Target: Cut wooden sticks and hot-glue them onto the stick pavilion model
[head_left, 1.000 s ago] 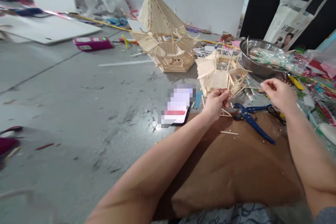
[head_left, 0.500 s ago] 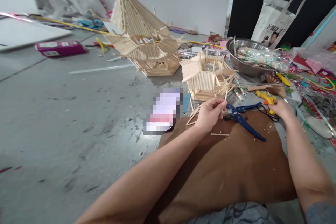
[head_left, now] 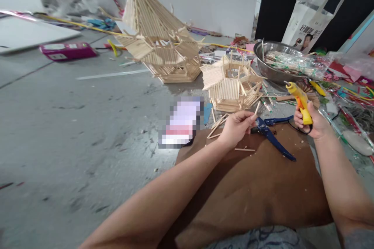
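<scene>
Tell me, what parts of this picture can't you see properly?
- Flat thing beside the brown board, head view: blurred into blocks.
- Print on the white bag: partly blurred, too small.
- Glue gun handle: hidden inside the right hand.
- Stick: its lower end hidden by the left hand.

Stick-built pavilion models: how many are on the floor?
2. The tall roofed pavilion model stands farther back; the smaller unfinished pavilion model sits just beyond the left hand. None appear hidden.

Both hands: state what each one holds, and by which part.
The left hand pinches a short wooden stick by its lower end. The right hand grips a yellow glue gun by its handle, nozzle pointing up and away.
</scene>
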`<action>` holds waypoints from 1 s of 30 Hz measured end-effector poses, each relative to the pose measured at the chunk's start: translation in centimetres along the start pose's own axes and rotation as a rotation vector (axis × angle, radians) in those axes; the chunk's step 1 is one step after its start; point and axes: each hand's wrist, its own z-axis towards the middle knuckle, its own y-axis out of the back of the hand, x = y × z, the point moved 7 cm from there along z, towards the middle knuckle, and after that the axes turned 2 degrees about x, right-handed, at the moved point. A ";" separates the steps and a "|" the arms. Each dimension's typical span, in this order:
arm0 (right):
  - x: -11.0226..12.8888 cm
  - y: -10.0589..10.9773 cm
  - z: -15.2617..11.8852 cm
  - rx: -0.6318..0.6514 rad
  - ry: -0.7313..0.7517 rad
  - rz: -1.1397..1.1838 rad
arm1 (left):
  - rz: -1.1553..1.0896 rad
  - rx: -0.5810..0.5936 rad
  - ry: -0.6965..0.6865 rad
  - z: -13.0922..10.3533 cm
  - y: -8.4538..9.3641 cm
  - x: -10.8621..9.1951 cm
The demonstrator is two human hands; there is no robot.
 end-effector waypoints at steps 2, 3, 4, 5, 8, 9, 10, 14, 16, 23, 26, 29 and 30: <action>0.3 -0.8 -0.3 -0.018 0.061 0.080 | 0.011 0.001 -0.002 0.1 0.1 0.2; 0.5 -1.0 -0.5 -0.046 0.095 0.093 | 0.014 -0.001 -0.002 0.1 0.1 0.4; 0.7 -1.2 -0.7 -0.070 0.131 0.086 | 0.018 -0.002 -0.002 0.2 0.2 0.5; 0.8 -1.5 -0.9 -0.079 0.155 0.065 | 0.022 0.000 -0.001 0.2 0.2 0.7; 1.0 -2.5 -1.3 -0.023 0.187 -0.043 | 0.036 0.019 0.005 0.3 0.2 0.9; 1.0 -2.8 -1.4 0.004 0.196 -0.085 | 0.039 0.024 0.006 0.3 0.2 0.9; 0.9 -3.1 -1.5 0.028 0.208 -0.129 | 0.040 0.027 0.007 0.3 0.2 0.8; 0.8 -3.8 -1.7 0.085 0.262 -0.259 | 0.043 0.023 0.006 0.4 0.2 0.7; 0.8 -4.2 -1.9 0.097 0.280 -0.293 | 0.037 0.019 0.007 0.4 0.3 0.7; 0.2 -4.8 -2.1 0.070 0.245 -0.357 | 0.018 0.006 0.007 0.5 0.4 0.8; -0.1 -4.7 -2.0 0.071 0.228 -0.364 | 0.013 0.002 0.005 0.5 0.4 0.8; -0.2 -4.7 -2.0 0.075 0.225 -0.372 | 0.004 -0.006 0.008 0.5 0.5 0.9; -0.2 -4.7 -2.0 0.074 0.224 -0.378 | 0.001 -0.007 0.007 0.5 0.5 0.9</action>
